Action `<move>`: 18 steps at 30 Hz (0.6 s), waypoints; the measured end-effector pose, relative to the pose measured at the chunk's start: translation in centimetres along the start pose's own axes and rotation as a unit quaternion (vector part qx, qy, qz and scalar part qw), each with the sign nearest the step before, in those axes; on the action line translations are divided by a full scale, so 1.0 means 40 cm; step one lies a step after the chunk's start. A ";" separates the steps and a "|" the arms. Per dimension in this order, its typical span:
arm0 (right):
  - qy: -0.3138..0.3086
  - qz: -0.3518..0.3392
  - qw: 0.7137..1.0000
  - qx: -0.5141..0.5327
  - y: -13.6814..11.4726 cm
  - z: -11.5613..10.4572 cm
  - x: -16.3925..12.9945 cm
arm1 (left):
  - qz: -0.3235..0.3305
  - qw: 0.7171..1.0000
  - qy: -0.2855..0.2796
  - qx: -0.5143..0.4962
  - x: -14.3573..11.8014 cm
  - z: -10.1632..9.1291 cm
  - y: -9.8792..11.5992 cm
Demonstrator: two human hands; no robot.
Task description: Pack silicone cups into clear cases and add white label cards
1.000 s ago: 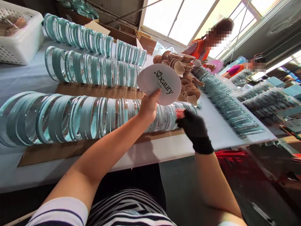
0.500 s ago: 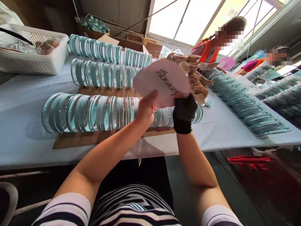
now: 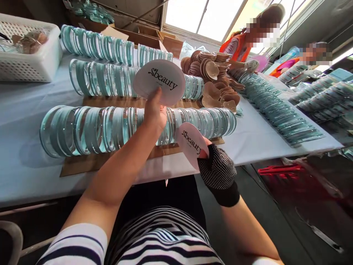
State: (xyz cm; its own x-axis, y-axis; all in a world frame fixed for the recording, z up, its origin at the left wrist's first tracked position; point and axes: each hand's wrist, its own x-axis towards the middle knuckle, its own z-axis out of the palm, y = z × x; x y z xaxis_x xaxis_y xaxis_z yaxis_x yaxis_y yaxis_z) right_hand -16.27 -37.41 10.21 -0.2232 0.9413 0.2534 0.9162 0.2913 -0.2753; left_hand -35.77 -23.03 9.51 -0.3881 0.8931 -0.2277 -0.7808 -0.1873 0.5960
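My bare left hand is closed on a rounded pinkish-white card printed "Sbeauty", its thumb across the front. It is raised over the rows of clear round containers. Lower and to the right, my right hand, in a black fingerless glove with pale dots, pinches a second "Sbeauty" card by its right edge. This one is tilted and close to the table's front edge. Behind both hands runs the nearest row of clear containers, lying on edge on brown cardboard.
A white perforated basket stands at the left. Brown shell-shaped pieces are piled beyond the rows. More clear containers line the table's right side. Two co-workers in orange vests are at the back right. A red object lies below the table edge.
The hands have parted, each with a card; before, they were together at what looked like one card. The left moved left and up, the right down toward me. The view shifted slightly.
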 end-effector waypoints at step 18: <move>-0.071 0.034 0.997 0.023 -0.001 0.138 0.186 | -0.020 0.999 -0.017 -0.035 -0.015 -0.006 -0.018</move>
State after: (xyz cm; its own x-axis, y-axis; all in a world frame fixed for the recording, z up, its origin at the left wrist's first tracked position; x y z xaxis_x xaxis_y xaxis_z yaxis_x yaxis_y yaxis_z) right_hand -19.81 -29.46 6.98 -0.2094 0.9727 0.0997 0.9151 0.2309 -0.3307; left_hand -35.11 -23.51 9.02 -0.3400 0.9135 -0.2233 -0.8279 -0.1781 0.5318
